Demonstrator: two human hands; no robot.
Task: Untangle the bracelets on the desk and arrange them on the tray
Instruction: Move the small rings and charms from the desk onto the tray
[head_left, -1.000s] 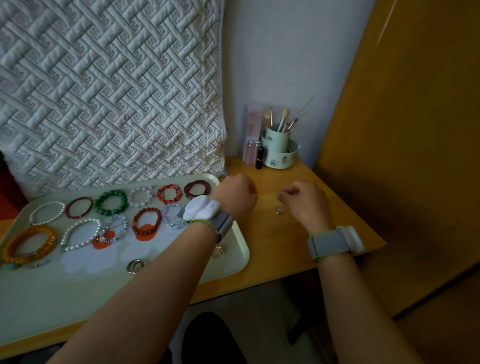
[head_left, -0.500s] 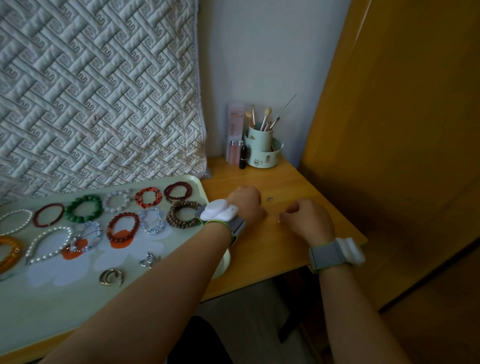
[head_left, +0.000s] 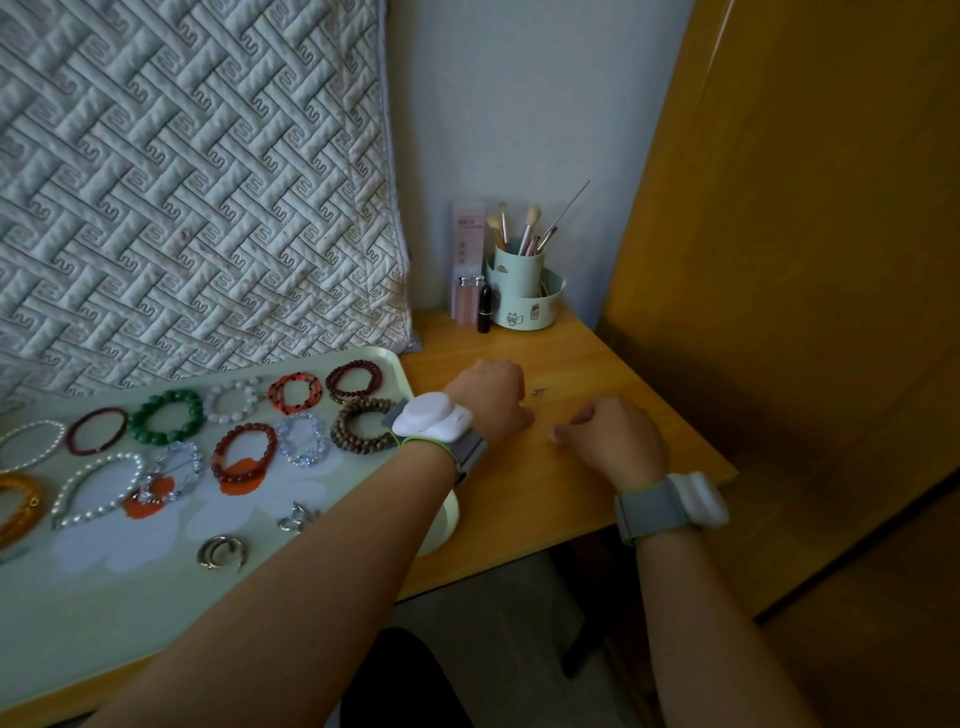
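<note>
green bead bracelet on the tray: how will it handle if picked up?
The green bracelet probably flexes rather than holding its ring shape, since it is separate strung beads. The beads look large and glossy, so likely heavy for its size and slippery. Lying flat on the tray, it shouldn't roll.

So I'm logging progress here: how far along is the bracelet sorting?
Mostly done: many bracelets, such as the green bead bracelet and brown bead bracelet, lie separately on the tray. Both the left hand and right hand are curled on the desk; what they hold is hidden. A small metal piece remains on the desk.
</note>
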